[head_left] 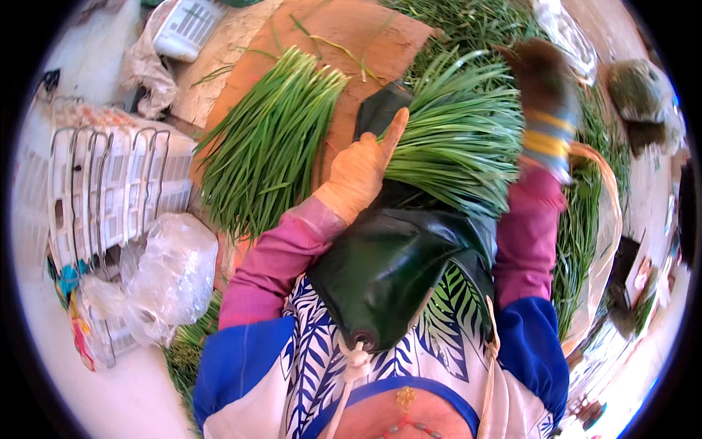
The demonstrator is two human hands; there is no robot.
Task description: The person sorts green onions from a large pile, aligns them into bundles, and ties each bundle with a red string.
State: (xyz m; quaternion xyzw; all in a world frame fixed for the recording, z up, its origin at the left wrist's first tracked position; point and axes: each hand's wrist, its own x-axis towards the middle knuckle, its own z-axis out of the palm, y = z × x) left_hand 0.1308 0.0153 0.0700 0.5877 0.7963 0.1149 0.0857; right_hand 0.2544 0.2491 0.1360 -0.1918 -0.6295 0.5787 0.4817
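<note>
Across my lap, on a dark green apron (380, 256), lies a loose bunch of garlic chives (457, 135), long flat green leaves fanned out sideways. My left hand (358, 175), in an orange glove, is closed around its left end, one digit pointing up along the edge; the other fingers are partly hidden. Beside the bunch's right end is my right hand (545, 84), in a dark glove with a striped yellow and grey cuff. Motion smears it, so its fingers cannot be made out. A second chive bunch (270, 143) rests on a brown board to the left.
The brown board (395, 33) carries a few stray leaves. A heap of loose greens (468, 22) spreads behind and down the right side, near a clear plastic bag (603, 197). At left stand a white plastic crate (121, 172) with wire handles and a crumpled clear bag (172, 271).
</note>
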